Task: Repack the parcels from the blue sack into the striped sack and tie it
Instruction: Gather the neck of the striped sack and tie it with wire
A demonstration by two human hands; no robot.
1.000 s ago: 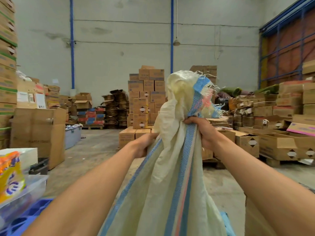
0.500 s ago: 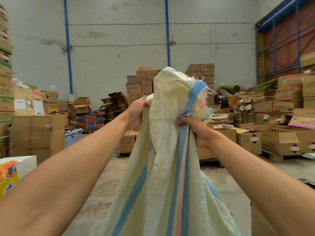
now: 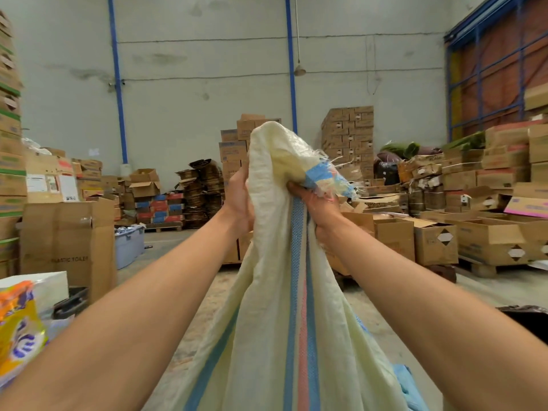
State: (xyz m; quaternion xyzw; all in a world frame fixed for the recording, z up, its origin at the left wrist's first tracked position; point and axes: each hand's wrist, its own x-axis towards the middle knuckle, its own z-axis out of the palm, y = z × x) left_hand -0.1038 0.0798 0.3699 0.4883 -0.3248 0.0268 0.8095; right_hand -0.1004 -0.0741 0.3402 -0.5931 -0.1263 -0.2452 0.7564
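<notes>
Held up at chest height, the striped sack (image 3: 284, 307) hangs limp and soft, its gathered neck gripped by the left hand (image 3: 239, 200) and right hand (image 3: 318, 206), both 2 fists clenched below the frayed, likely slippery mouth.

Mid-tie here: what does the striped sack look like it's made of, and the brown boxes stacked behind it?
Striped sack: apparently woven plastic, likely polypropylene; matte cream with blue and pink stripes, a visible weave, and loose strands fraying at its gathered mouth, which the left hand and right hand grip. Boxes: corrugated cardboard by the look, plain brown, matte, with creased flaps.
</notes>
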